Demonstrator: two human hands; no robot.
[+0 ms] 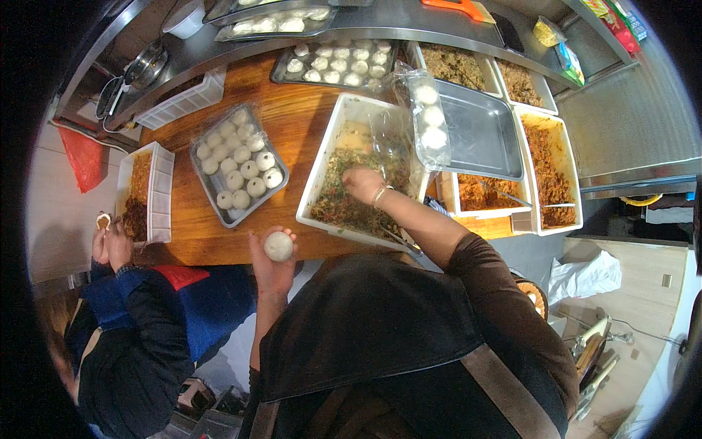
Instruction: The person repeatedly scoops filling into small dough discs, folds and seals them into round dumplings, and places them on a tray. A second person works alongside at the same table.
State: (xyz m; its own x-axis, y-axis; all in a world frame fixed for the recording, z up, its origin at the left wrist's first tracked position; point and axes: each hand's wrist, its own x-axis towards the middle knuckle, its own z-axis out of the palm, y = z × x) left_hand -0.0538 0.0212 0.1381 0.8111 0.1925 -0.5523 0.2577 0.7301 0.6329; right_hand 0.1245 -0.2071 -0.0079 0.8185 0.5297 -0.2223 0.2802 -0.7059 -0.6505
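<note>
A round pale dough ball (278,246) rests on the palm of my left hand (272,266), in front of the table's edge. My right hand (364,185) reaches down into a white plastic tub (316,189) of chopped green filling (340,178); its fingertips are hidden in or against the filling, so what they hold does not show. A metal utensil (399,238) leans at the tub's near right corner. Left of the tub, a metal tray (235,219) holds rows of round dough balls (255,186), some with dark spots on top, under partly folded clear plastic.
A co-worker's hands (113,244) hold an open dough piece beside a white filling tub (163,192) at left. A grey metal tray (480,131) lies across tubs of orange filling (551,181) at right. Another dough tray (334,63) stands below the steel shelf (373,17).
</note>
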